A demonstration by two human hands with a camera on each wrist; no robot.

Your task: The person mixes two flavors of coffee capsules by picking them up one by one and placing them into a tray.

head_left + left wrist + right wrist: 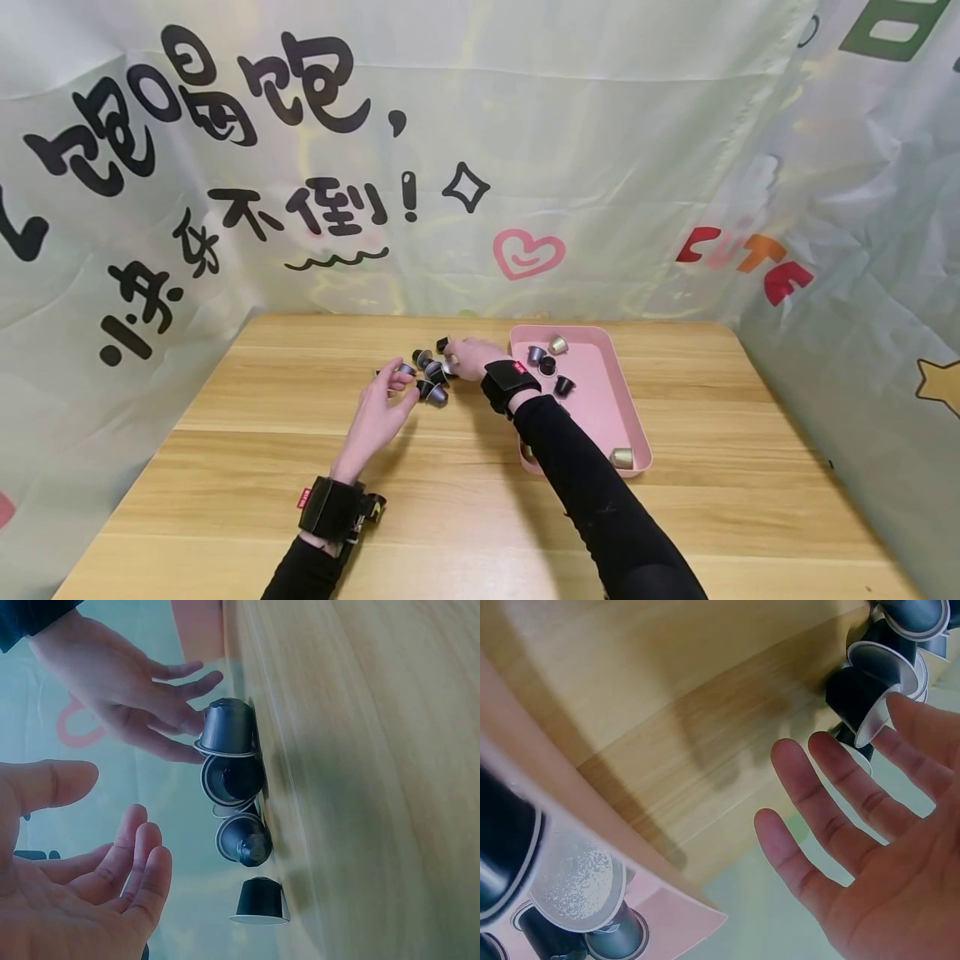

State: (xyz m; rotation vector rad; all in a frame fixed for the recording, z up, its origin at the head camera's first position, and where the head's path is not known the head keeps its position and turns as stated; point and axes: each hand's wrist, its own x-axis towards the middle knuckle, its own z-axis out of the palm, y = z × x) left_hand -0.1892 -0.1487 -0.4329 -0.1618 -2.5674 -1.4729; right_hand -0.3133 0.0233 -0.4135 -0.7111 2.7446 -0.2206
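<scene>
Black and dark-blue coffee capsules (437,397) lie bunched on the wooden table. On the bunch's left side is my left hand (381,417), thumb and fingers apart, with nothing between them in the left wrist view. Beyond its fingertips a row of capsules (229,729) shows. My right hand (472,358) reaches to the bunch from the right, its fingers spread. In the right wrist view, its thumb and index fingertips are right at the pale rim of a black capsule (856,701); the other fingers stretch out away from it.
Right of the bunch stands a pink tray (633,421) with several capsules, among them a gold capsule (558,344) at its back and another (622,457) at the front corner. My right forearm crosses its left side. A printed cloth (600,167) hangs behind the table (247,433).
</scene>
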